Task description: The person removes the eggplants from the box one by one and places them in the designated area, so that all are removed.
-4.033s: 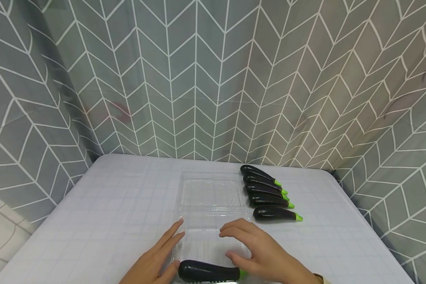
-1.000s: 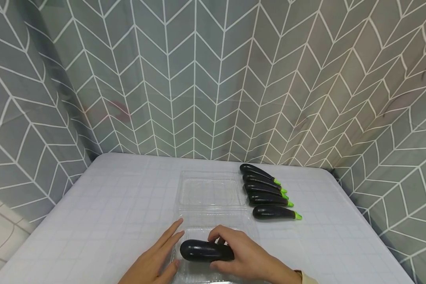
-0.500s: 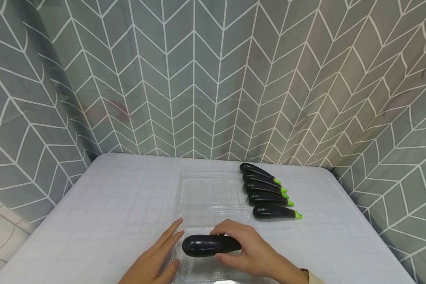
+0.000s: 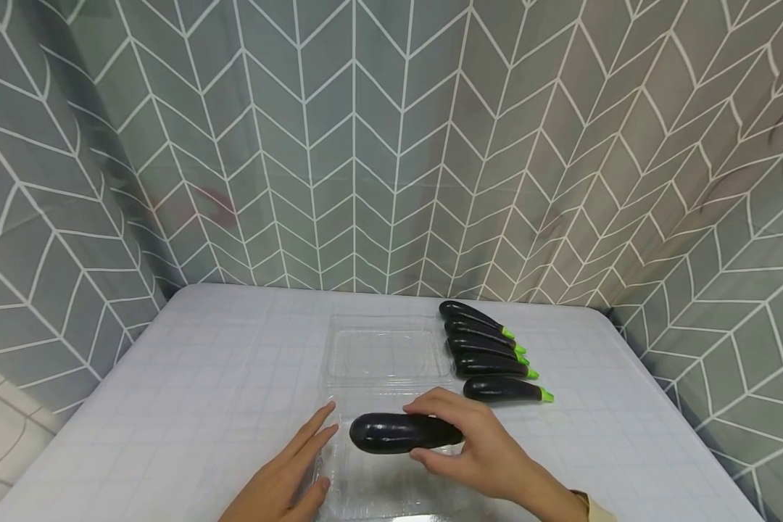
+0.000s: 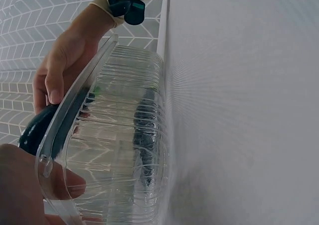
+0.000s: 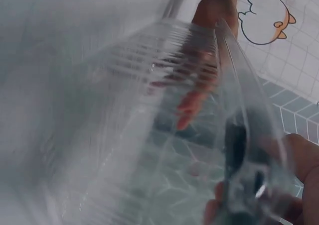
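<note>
In the head view my right hand (image 4: 466, 442) grips a dark eggplant (image 4: 391, 433) by its stem end, thumb on the near side and fingers on the far side. The eggplant lies crosswise over the base of a clear plastic clamshell box (image 4: 365, 493), its round end pointing left. My left hand (image 4: 287, 471) rests at the box's left edge with its fingers extended. In the left wrist view the held eggplant (image 5: 37, 130) shows at the box's rim (image 5: 60, 125), beside my left thumb (image 5: 75, 182). The right wrist view is blurred by the clear wall.
The box's lid (image 4: 391, 355) lies folded open toward the back. Several more eggplants (image 4: 492, 365) with green stems lie in a row right of the lid. A white cloth (image 4: 202, 406) covers the table, and a patterned grey curtain (image 4: 378, 145) hangs behind it.
My right hand has taken hold of the eggplant at the box's near edge and moved it away from me, then slightly right. The left hand has stayed in place.
</note>
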Action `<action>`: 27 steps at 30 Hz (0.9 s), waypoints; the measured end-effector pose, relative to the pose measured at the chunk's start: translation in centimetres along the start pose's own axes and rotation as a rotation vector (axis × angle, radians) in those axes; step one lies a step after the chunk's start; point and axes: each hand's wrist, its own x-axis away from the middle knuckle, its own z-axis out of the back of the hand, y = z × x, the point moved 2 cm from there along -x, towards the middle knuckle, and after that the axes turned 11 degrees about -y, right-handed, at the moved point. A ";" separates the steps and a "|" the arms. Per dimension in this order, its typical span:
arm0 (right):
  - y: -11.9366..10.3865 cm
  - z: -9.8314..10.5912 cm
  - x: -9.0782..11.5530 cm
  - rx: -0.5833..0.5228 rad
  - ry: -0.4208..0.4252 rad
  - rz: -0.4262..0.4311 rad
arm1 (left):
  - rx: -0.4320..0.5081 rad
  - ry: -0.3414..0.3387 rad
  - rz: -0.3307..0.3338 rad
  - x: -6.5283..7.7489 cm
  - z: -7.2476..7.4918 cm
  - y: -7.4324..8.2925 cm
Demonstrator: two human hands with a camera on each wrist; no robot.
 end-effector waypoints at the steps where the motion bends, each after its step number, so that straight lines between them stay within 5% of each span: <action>1: 0.0 0.1 0.1 -0.001 0.003 -0.005 | -0.001 0.002 -0.001 0.0 0.0 0.0; 16: 0.2 2.3 1.9 0.034 0.036 -0.132 | 0.005 -0.007 0.009 0.2 -0.1 0.0; 27: 1.1 3.8 3.4 0.015 0.088 -0.196 | -0.012 0.029 -0.058 0.3 -0.1 -0.3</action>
